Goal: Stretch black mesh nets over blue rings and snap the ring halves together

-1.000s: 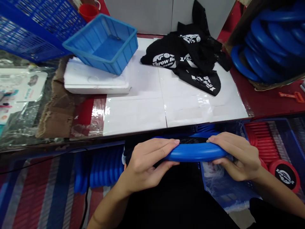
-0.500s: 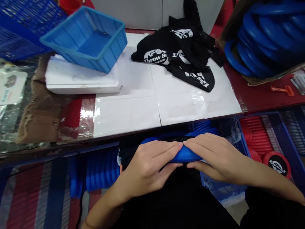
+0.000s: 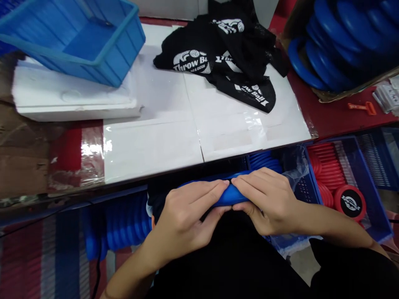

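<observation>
Your left hand (image 3: 187,218) and right hand (image 3: 269,201) both pinch the near rim of a blue ring (image 3: 230,197), fingers on top and thumbs underneath, with the fingertips close together. The ring is in front of your body, just below the table's near edge, and your hands cover much of it. Beyond it, the table (image 3: 152,145) has a white covering; black cloths (image 3: 190,43) with white "Throw Ball" print lie heaped there. To their left, a blue bin (image 3: 124,62) rests tilted on a white block (image 3: 77,112). To their right, a cardboard box (image 3: 339,96) holds more rings, near an orange razor (image 3: 363,107). Below the table on your right, a blue crate (image 3: 380,214) holds red rings (image 3: 330,166) and a red disc (image 3: 349,201) with a black centre.
</observation>
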Demonstrator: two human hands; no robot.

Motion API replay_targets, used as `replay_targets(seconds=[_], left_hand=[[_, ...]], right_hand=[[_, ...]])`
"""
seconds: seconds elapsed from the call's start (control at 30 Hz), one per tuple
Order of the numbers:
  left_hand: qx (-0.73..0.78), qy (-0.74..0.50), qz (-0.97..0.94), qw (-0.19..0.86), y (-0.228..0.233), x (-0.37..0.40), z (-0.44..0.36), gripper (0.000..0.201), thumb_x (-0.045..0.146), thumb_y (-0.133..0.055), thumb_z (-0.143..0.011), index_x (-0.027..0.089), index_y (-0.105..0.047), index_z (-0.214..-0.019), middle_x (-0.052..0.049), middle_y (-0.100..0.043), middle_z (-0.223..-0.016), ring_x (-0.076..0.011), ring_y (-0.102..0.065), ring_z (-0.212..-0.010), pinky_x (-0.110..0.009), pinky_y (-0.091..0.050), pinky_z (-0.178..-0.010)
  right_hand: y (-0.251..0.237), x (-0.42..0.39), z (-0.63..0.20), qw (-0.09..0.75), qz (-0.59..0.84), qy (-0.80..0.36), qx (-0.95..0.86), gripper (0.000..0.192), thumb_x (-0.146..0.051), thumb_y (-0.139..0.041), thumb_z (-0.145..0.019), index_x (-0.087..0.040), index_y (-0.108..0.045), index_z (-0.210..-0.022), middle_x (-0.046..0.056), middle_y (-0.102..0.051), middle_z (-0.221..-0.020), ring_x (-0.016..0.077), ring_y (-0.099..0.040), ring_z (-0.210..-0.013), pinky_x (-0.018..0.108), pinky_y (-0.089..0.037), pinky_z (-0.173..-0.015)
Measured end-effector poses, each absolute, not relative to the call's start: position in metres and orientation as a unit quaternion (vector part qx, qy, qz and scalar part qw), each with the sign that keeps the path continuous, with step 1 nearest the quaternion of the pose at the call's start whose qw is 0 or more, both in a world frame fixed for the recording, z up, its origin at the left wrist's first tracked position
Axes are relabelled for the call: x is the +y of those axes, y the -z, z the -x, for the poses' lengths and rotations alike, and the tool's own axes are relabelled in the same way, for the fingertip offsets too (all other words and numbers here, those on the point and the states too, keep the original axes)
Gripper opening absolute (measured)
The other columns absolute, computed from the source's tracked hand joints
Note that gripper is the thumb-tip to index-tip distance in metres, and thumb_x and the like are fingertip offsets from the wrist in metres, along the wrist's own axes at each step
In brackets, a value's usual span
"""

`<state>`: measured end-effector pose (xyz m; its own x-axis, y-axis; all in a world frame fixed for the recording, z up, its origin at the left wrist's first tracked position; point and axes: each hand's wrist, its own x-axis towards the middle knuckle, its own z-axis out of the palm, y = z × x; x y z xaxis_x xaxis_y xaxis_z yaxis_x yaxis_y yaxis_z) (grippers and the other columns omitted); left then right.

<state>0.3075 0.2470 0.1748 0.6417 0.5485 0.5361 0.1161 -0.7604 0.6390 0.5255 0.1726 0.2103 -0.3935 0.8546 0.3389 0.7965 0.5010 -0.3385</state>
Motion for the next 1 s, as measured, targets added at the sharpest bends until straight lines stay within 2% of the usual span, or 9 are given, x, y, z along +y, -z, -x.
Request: replay_targets(seconds=[0.1, 0.23, 0.33, 0.43, 0.57, 0.67, 0.77, 0.87, 1.0], left_hand=[[0.185, -0.366, -0.853, 0.324, -0.174, 0.253, -0.303, 0.028, 0.019, -0.071, -0.101, 0.018, -0.072, -0.129, -0.010, -0.084, -0.117, -0.0238, -0.083, -0.101, -0.034, -0.069, -0.088], [0.163, -0.379, -0.819, 0.398, -0.158, 0.270, -0.279, 0.039, 0.026, -0.079, -0.098, 0.022, -0.073, -0.137, -0.010, -0.084, -0.117, -0.0262, -0.082, -0.099, -0.040, -0.068, -0.089], [0.141, -0.446, -0.757, 0.456, -0.139, 0.283, -0.260, 0.040, 0.033, -0.082, -0.097, 0.021, -0.075, -0.134, -0.012, -0.084, -0.110, -0.0272, -0.080, -0.095, -0.041, -0.067, -0.085], [0.160, -0.427, -0.747, 0.483, -0.132, 0.285, -0.260, 0.038, 0.032, -0.081, -0.096, 0.020, -0.075, -0.132, -0.014, -0.083, -0.109, -0.0280, -0.079, -0.100, -0.040, -0.066, -0.087], [0.156, -0.343, -0.833, 0.406, -0.147, 0.274, -0.287, 0.045, 0.035, -0.080, -0.098, 0.019, -0.069, -0.138, -0.014, -0.082, -0.116, -0.0271, -0.080, -0.103, -0.039, -0.066, -0.093], [0.129, -0.338, -0.870, 0.335, -0.159, 0.268, -0.305, 0.043, 0.030, -0.073, -0.102, 0.015, -0.065, -0.141, -0.015, -0.082, -0.117, -0.0257, -0.081, -0.101, -0.036, -0.066, -0.088], [0.122, -0.346, -0.877, 0.310, -0.161, 0.267, -0.310, 0.038, 0.029, -0.071, -0.102, 0.013, -0.066, -0.137, -0.015, -0.083, -0.115, -0.0255, -0.082, -0.099, -0.034, -0.066, -0.082], [0.139, -0.362, -0.873, 0.297, -0.159, 0.265, -0.309, 0.033, 0.029, -0.070, -0.101, 0.015, -0.068, -0.131, -0.014, -0.083, -0.113, -0.0255, -0.082, -0.094, -0.034, -0.067, -0.080], [0.170, -0.398, -0.853, 0.292, -0.159, 0.259, -0.310, 0.031, 0.024, -0.073, -0.098, 0.015, -0.070, -0.127, -0.013, -0.084, -0.108, -0.0246, -0.082, -0.090, -0.033, -0.067, -0.081]], right_hand=[[-0.214, 0.177, -0.533, 0.214, 0.501, -0.093, -0.833, 0.032, -0.036, -0.061, -0.108, -0.009, -0.069, -0.124, 0.014, -0.082, -0.107, 0.0262, -0.077, -0.088, 0.040, -0.055, -0.073], [-0.224, 0.179, -0.565, 0.162, 0.512, -0.175, -0.825, 0.051, -0.051, -0.070, -0.102, -0.018, -0.061, -0.139, 0.011, -0.082, -0.111, 0.0266, -0.078, -0.094, 0.039, -0.060, -0.080], [-0.226, 0.176, -0.593, 0.174, 0.520, -0.196, -0.813, 0.037, -0.037, -0.066, -0.103, -0.023, -0.060, -0.137, 0.009, -0.080, -0.112, 0.0249, -0.078, -0.097, 0.038, -0.062, -0.084], [-0.221, 0.174, -0.602, 0.204, 0.500, -0.177, -0.823, 0.034, -0.025, -0.062, -0.103, -0.024, -0.060, -0.137, 0.008, -0.079, -0.109, 0.0237, -0.077, -0.095, 0.036, -0.062, -0.083], [-0.215, 0.174, -0.591, 0.185, 0.467, -0.134, -0.854, 0.033, -0.031, -0.060, -0.107, -0.017, -0.060, -0.137, 0.011, -0.079, -0.105, 0.0242, -0.076, -0.091, 0.036, -0.062, -0.079], [-0.217, 0.174, -0.585, 0.176, 0.466, -0.124, -0.858, 0.039, -0.040, -0.061, -0.109, -0.015, -0.060, -0.138, 0.012, -0.079, -0.106, 0.0244, -0.076, -0.093, 0.036, -0.062, -0.080], [-0.221, 0.172, -0.584, 0.184, 0.466, -0.133, -0.855, 0.045, -0.049, -0.059, -0.109, -0.014, -0.060, -0.137, 0.012, -0.078, -0.105, 0.0236, -0.075, -0.093, 0.035, -0.062, -0.080], [-0.219, 0.169, -0.579, 0.214, 0.474, -0.102, -0.848, 0.038, -0.043, -0.057, -0.111, -0.013, -0.061, -0.133, 0.011, -0.078, -0.101, 0.0235, -0.074, -0.089, 0.035, -0.060, -0.077], [-0.210, 0.168, -0.562, 0.254, 0.496, -0.047, -0.829, 0.031, -0.040, -0.056, -0.109, -0.012, -0.063, -0.122, 0.010, -0.076, -0.090, 0.0228, -0.070, -0.074, 0.036, -0.055, -0.066]])
